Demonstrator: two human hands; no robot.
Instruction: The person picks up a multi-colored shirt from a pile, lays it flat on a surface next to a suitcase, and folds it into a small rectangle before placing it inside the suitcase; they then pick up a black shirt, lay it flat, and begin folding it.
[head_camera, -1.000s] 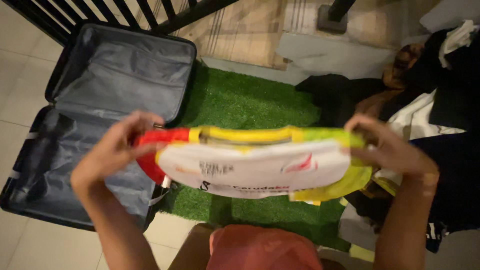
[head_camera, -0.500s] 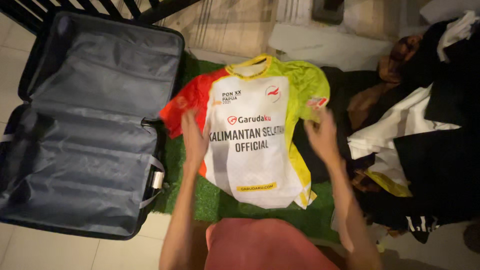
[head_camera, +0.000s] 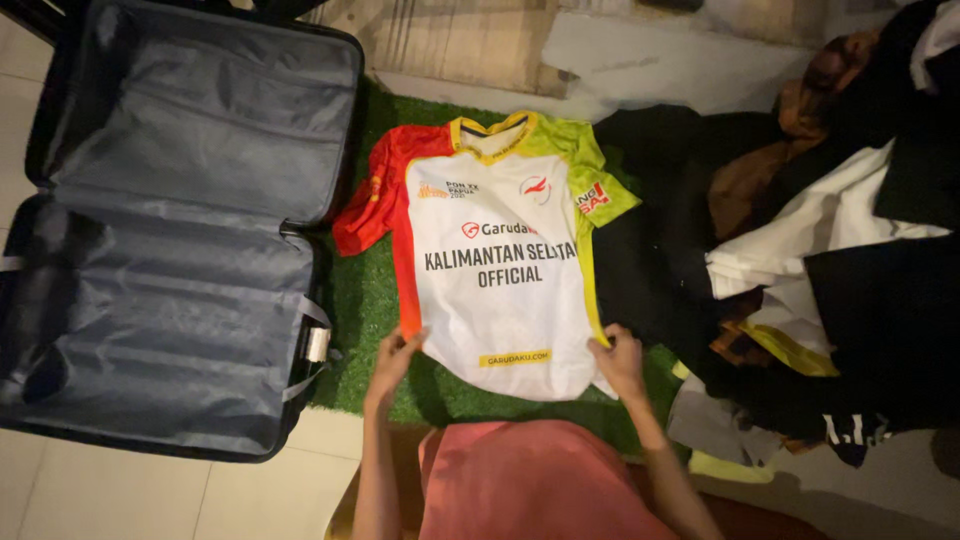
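A sports jersey (head_camera: 495, 310) lies spread flat, front up, on a green artificial-grass mat (head_camera: 365, 300). It is white in the middle, with a red sleeve on the left, a lime-green sleeve on the right and a yellow collar. My left hand (head_camera: 392, 357) pinches the jersey's lower left hem corner. My right hand (head_camera: 618, 360) grips the lower right hem corner. Both arms reach out from the bottom of the view over my red-clad lap (head_camera: 530, 485).
An open dark suitcase (head_camera: 170, 230) with grey lining lies on the tiled floor to the left of the mat. A heap of black, white, brown and yellow clothes (head_camera: 800, 250) covers the right side. Pale floor tiles (head_camera: 150, 490) show at the bottom left.
I held the folded jersey up in both hands, then laid it flat on the mat. My hands have slid from its middle down to the two hem corners.
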